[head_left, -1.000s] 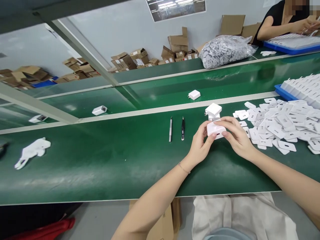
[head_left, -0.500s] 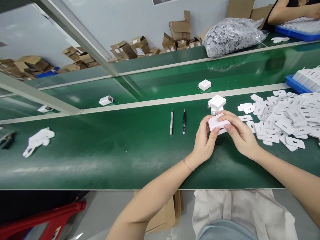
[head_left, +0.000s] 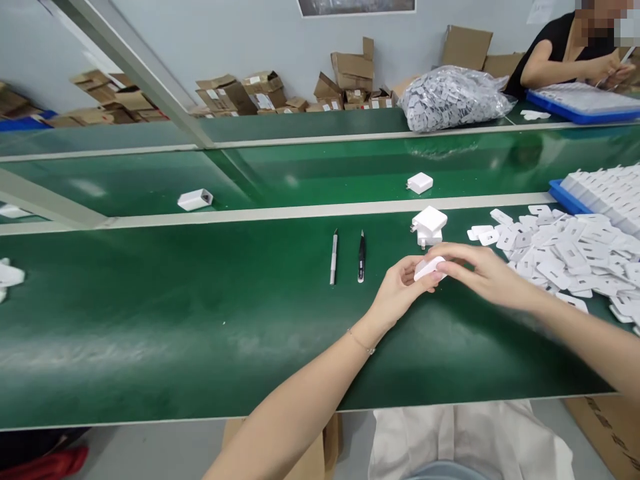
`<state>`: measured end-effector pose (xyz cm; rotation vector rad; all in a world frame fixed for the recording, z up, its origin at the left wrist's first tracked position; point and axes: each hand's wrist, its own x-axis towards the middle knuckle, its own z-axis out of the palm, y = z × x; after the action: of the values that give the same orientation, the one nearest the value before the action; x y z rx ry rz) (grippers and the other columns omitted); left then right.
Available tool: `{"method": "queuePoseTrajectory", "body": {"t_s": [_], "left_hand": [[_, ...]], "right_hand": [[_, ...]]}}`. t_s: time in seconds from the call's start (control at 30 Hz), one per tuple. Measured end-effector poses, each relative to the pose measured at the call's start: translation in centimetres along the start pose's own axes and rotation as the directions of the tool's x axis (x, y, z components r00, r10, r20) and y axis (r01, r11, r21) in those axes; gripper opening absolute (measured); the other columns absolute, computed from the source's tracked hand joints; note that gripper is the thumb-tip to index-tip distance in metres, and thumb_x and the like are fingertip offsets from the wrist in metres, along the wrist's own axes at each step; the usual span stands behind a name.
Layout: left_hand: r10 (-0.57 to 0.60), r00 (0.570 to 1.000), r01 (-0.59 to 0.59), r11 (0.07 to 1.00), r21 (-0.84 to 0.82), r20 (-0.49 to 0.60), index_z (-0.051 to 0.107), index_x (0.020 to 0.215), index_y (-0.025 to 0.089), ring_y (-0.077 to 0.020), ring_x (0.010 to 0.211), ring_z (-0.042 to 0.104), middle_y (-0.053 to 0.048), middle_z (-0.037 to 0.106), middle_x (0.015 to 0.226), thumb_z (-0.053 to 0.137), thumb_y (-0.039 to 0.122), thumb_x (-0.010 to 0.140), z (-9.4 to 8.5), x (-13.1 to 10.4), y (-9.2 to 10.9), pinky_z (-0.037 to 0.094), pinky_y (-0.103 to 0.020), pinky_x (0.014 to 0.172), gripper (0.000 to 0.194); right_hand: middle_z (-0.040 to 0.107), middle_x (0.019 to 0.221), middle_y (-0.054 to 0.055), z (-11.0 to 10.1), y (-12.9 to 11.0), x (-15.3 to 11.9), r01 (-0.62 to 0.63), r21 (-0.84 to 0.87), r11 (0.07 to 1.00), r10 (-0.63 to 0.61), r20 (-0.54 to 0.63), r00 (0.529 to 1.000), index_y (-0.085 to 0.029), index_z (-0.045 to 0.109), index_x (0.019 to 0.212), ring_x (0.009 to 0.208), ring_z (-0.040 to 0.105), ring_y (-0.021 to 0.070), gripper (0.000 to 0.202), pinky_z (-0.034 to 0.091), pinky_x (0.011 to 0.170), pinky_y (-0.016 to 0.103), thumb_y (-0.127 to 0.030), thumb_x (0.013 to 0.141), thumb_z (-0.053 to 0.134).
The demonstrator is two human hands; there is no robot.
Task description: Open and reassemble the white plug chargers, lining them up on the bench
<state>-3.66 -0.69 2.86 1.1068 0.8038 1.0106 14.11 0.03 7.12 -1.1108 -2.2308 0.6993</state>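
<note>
Between my hands is a white charger block (head_left: 428, 267), held above the green work surface (head_left: 280, 373). My left hand (head_left: 400, 287) grips its left side, thumb along the near edge. My right hand (head_left: 467, 270) pinches its right side with thumb and fingers. Just beyond them, white plug adapters (head_left: 430, 220) are stacked, prongs showing. To the right spreads a heap of flat white plates (head_left: 565, 253) with small slots. A silver pen-like tool (head_left: 334, 259) and black tweezers (head_left: 361, 257) lie side by side to the left.
A blue tray (head_left: 565, 199) of white parts stands at the right. On the belt behind lie a white adapter (head_left: 419, 183) and a white housing (head_left: 195, 199). Across it are a bag of plates (head_left: 453, 100), cardboard boxes (head_left: 225, 95) and a person (head_left: 555, 63) at another tray.
The view has shifted, bringing more of the person at the back into sight. The block has been tilted in my hands, and its slotted face no longer shows.
</note>
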Motion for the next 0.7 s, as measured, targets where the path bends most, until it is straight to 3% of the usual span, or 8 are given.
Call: {"method": "queuePoseTrajectory", "body": {"t_s": [0.03,0.1,0.17,0.27,0.33,0.5,0.63,0.7], "left_hand": [[0.010,1.000,-0.012,0.999,-0.046,-0.026,0.065,0.092,0.012,-0.0137,0.072,0.061,-0.005,0.066,0.083,0.080,0.045,0.067,-0.2,0.0,0.4,0.051,-0.028,0.072,0.045],[0.037,0.996,-0.047,0.990,-0.134,-0.079,0.067,0.090,0.011,-0.0143,0.070,0.063,-0.007,0.068,0.084,0.079,0.047,0.068,-0.6,0.1,0.9,0.051,-0.029,0.072,0.044],[0.046,0.990,-0.076,0.972,-0.220,-0.135,0.069,0.089,0.010,-0.0151,0.068,0.064,-0.008,0.070,0.083,0.078,0.049,0.068,-0.9,0.3,1.2,0.052,-0.029,0.072,0.045],[0.016,0.981,-0.089,0.925,-0.370,-0.195,0.070,0.085,0.009,-0.0151,0.065,0.065,-0.009,0.071,0.079,0.078,0.053,0.066,-1.4,0.7,1.1,0.053,-0.028,0.070,0.049],[-0.014,0.979,-0.084,0.881,-0.466,-0.203,0.071,0.083,0.009,-0.0148,0.065,0.066,-0.009,0.072,0.078,0.078,0.055,0.065,-1.7,0.9,1.1,0.053,-0.027,0.070,0.050],[-0.020,0.984,-0.089,0.801,-0.593,-0.175,0.073,0.086,0.010,-0.0160,0.073,0.068,-0.009,0.073,0.081,0.079,0.051,0.067,-1.9,1.0,1.1,0.054,-0.027,0.078,0.045],[-0.012,0.981,-0.107,0.795,-0.597,-0.193,0.073,0.088,0.008,-0.0171,0.076,0.069,-0.010,0.073,0.083,0.076,0.044,0.074,-2.0,1.2,1.0,0.054,-0.028,0.081,0.038],[-0.031,0.977,-0.104,0.796,-0.597,-0.212,0.073,0.087,0.007,-0.0170,0.074,0.069,-0.011,0.073,0.082,0.073,0.039,0.079,-1.9,1.4,0.8,0.054,-0.028,0.082,0.033]], "right_hand": [[0.071,0.090,0.003,-1.4,-0.1,1.6,-0.025,-0.129,0.991,0.034,0.062,0.997,-0.026,0.064,0.118,0.075,0.067,0.0191,0.040,0.051,0.070,0.031,-0.050,0.096,0.040],[0.071,0.082,0.004,-4.0,0.6,5.9,-0.075,-0.393,0.916,0.088,0.015,0.996,-0.024,0.059,0.126,0.070,0.066,0.0205,0.046,0.050,0.069,0.033,-0.047,0.099,0.030],[0.070,0.103,0.010,-5.6,2.7,10.8,-0.096,-0.615,0.783,0.059,-0.080,0.995,-0.019,0.050,0.136,0.090,0.066,0.0256,0.044,0.049,0.078,0.037,-0.035,0.100,0.030],[0.042,0.147,0.012,-5.6,7.5,17.0,-0.023,-0.825,0.565,0.235,0.134,0.963,-0.019,0.034,0.148,0.128,0.046,0.0326,0.063,0.047,0.091,0.041,-0.012,0.086,0.046],[0.037,0.152,0.008,-4.4,10.2,19.4,0.038,-0.880,0.474,0.364,0.235,0.901,-0.022,0.036,0.147,0.135,0.038,0.0277,0.071,0.045,0.094,0.038,-0.002,0.080,0.047],[0.058,0.128,0.018,-3.5,12.2,20.7,0.043,-0.913,0.405,0.387,0.214,0.897,-0.013,0.052,0.130,0.113,0.057,0.0303,0.053,0.045,0.087,0.040,-0.006,0.078,0.053],[0.060,0.118,0.020,-6.6,8.7,19.0,-0.011,-0.869,0.495,0.315,0.167,0.934,-0.006,0.038,0.139,0.100,0.062,0.0286,0.067,0.045,0.076,0.032,-0.028,0.081,0.063],[0.059,0.121,0.017,-7.9,6.4,17.5,0.058,-0.801,0.595,0.241,0.247,0.939,-0.011,0.040,0.140,0.102,0.061,0.0264,0.070,0.044,0.074,0.029,-0.044,0.082,0.061]]}}
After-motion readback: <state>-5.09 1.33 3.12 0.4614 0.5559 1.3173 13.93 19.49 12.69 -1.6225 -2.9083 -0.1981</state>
